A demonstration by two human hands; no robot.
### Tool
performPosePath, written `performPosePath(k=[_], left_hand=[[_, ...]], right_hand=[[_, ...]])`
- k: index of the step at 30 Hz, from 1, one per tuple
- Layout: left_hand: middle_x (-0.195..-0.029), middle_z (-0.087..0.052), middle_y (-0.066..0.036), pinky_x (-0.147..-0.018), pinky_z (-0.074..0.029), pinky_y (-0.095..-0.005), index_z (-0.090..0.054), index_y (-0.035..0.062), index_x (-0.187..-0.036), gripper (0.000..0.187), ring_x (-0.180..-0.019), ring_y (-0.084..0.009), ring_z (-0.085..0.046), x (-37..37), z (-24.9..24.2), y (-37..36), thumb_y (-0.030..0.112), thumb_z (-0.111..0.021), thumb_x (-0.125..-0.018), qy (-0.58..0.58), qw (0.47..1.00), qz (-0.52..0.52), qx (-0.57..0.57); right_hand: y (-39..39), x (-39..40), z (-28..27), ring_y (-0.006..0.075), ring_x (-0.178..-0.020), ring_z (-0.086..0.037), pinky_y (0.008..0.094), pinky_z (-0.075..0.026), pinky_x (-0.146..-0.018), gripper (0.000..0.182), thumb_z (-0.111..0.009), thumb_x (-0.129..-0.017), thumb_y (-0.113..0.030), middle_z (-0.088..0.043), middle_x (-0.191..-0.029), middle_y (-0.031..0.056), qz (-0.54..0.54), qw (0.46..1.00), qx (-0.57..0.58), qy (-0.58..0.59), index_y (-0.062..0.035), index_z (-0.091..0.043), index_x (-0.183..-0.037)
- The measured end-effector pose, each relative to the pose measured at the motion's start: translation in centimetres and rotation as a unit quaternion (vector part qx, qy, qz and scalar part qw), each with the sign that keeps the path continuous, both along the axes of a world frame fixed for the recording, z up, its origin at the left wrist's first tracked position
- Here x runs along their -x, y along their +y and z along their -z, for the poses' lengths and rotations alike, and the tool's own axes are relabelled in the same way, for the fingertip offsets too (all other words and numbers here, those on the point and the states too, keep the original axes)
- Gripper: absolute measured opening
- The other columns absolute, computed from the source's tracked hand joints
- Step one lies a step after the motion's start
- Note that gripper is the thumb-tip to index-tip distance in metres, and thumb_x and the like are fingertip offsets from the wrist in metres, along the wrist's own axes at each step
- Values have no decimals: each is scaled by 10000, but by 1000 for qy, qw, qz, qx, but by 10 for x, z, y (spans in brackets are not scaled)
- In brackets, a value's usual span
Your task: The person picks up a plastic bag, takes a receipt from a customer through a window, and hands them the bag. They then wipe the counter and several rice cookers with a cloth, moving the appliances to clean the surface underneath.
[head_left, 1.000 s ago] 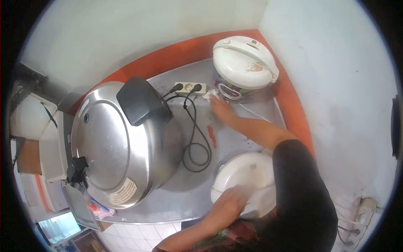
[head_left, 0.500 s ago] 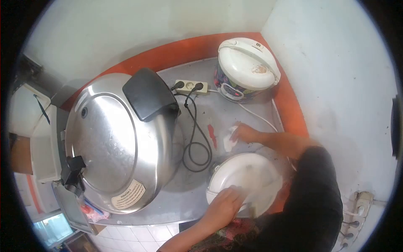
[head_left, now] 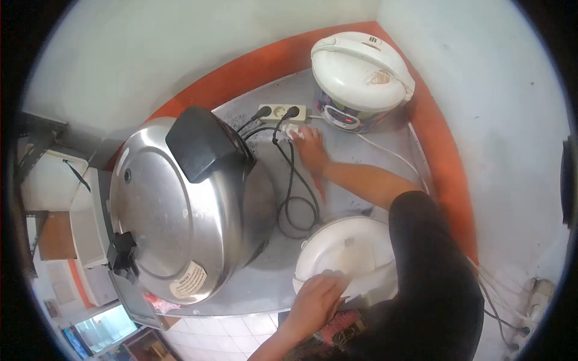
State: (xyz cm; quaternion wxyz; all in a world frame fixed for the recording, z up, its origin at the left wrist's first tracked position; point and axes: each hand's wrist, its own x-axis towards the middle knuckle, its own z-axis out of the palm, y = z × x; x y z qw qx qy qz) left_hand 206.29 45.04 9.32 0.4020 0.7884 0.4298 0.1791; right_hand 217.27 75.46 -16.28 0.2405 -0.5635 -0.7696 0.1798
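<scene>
Holding crumpled white cloth point(head_left: 291, 129): right hand point(head_left: 311, 150), grip closed; left hand point(head_left: 316, 305), grip unclear.

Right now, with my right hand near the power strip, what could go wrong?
The right hand holds a white cloth close beside the power strip; if damp, it might bring moisture to the black plugs. That hand is also close to the looped black cord and might snag it, perhaps tugging a plug loose.
</scene>
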Motion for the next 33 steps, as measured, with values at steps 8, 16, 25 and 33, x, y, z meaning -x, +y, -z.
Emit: performPosePath(k=[8,16,25,33], left_hand=[[-1063,-645,-98,-858,-470,-435,-574,118,-1329,632,-981,-329,-588,-2,-3,0,62,-722,-717,1,1000,-6,26],[-1071,-654,-100,-862,-468,-432,-608,120,-1296,579,-992,-329,-592,-4,-8,4,61,-720,-731,-15,1000,-16,21],[-1026,-628,-112,-841,-458,-422,-586,75,-1282,565,-969,-323,-575,-8,-11,6,78,-740,-738,-15,1000,-5,1],[-1012,-637,-111,-833,-465,-407,-605,83,-1262,539,-937,-312,-583,-8,-13,5,80,-740,-740,-9,1000,-9,-16]], right_hand=[[3,-43,34,345,-1124,-510,483,-415,-944,322,-661,-749,-63,-577,-1156,96,-167,918,287,217,-185,-687,-1046],[-111,-177,47,235,-787,-601,457,-459,-813,66,-730,-642,-75,-634,-739,59,-447,881,114,-108,-109,-688,-679],[-21,-116,-8,243,-1028,-624,456,-338,-1074,344,-556,-749,82,-715,-1030,42,-142,980,-130,57,-123,-741,-954],[-83,-210,62,124,-995,-660,565,-192,-1145,233,-627,-760,-16,-752,-907,-24,-212,961,177,3,-183,-775,-826]])
